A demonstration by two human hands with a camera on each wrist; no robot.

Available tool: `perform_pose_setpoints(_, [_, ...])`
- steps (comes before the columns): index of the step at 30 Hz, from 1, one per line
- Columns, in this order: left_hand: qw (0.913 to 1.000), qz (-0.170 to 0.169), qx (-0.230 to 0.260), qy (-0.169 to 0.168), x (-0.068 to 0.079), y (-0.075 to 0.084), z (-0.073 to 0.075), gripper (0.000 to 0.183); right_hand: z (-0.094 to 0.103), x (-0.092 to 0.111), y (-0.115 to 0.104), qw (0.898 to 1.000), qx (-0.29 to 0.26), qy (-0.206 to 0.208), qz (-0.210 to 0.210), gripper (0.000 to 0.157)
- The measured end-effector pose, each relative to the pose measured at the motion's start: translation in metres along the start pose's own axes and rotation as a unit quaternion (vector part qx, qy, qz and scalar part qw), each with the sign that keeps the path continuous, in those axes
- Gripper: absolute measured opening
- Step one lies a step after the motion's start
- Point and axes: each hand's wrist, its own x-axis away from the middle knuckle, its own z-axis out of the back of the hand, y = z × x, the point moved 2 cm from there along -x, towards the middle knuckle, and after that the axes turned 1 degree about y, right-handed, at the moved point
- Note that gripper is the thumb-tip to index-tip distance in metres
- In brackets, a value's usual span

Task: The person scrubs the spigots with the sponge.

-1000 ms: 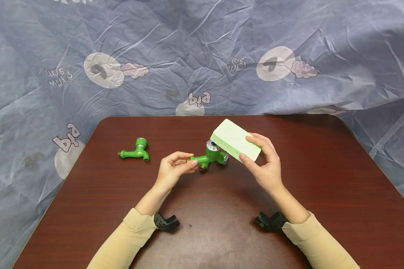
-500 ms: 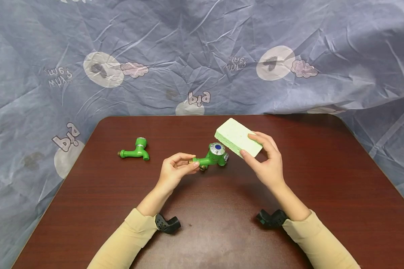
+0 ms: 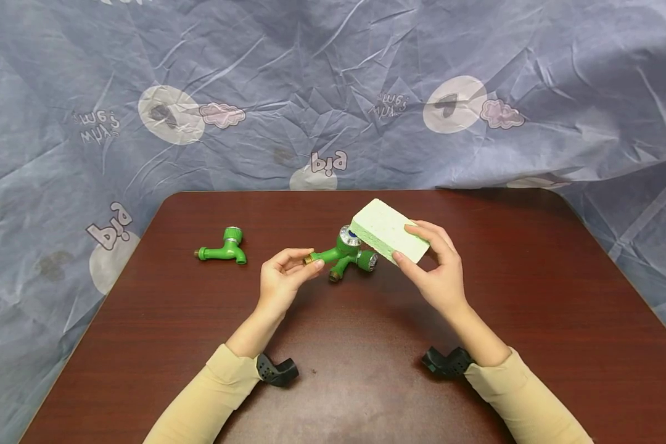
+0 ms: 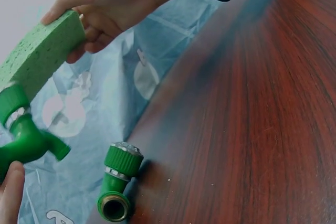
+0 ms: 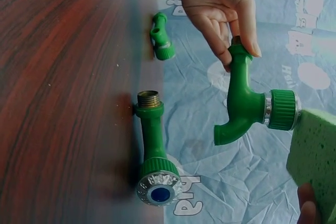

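Observation:
In the head view my left hand [image 3: 280, 277] pinches a green tap [image 3: 328, 254] by its threaded inlet end, above the table. My right hand [image 3: 441, 265] grips a pale green sponge [image 3: 385, 228] between thumb and fingers. The sponge's near corner meets the knob [image 5: 283, 109] of the held tap in the right wrist view and partly covers it from above. Below the held tap, a second green tap [image 3: 366, 261] lies on the table, its middle partly hidden in the head view. A third green tap [image 3: 224, 251] lies farther left.
The brown wooden table [image 3: 510, 296] fills the lower scene. Behind it hangs a crumpled blue-grey printed sheet [image 3: 288, 111]. A black wrist device [image 3: 277, 370] sits on the left wrist, and a similar black device [image 3: 446, 362] on the right.
Half a second ago the sponge was farther right and the held tap's knob showed fully. Since then the sponge has come back left over the knob, and the tap has turned and shifted slightly left.

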Motion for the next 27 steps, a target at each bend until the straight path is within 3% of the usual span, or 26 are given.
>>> perform_pose_setpoints(5, [0.9983, -0.019, 0.011, 0.053, -0.001, 0.002, 0.002, 0.025, -0.001, 0.003, 0.01, 1.0, -0.019, -0.021, -0.011, 0.044])
perform_pose_setpoints(7, [0.9974, -0.035, 0.03, 0.055, -0.005, -0.007, 0.009, 0.023, -0.002, 0.004, 0.011, 0.999, -0.024, -0.032, -0.006, 0.045])
perform_pose_setpoints(10, [0.9969, -0.054, 0.03, 0.049, -0.013, -0.033, 0.023, 0.027, -0.005, 0.005, 0.002, 0.998, -0.016, -0.055, 0.002, 0.044])
perform_pose_setpoints(14, [0.9976, -0.054, 0.016, 0.041, -0.021, -0.061, 0.034, 0.04, -0.009, 0.007, -0.006, 0.997, 0.007, -0.071, 0.016, 0.043])
perform_pose_setpoints(20, [0.9976, -0.057, 0.025, 0.031, -0.022, -0.063, 0.034, 0.041, -0.01, 0.007, -0.006, 0.998, 0.049, -0.04, 0.021, 0.044])
perform_pose_setpoints(27, [0.9973, -0.065, 0.026, 0.022, -0.016, -0.046, 0.027, 0.028, -0.008, 0.005, -0.003, 0.998, 0.064, -0.004, 0.01, 0.042])
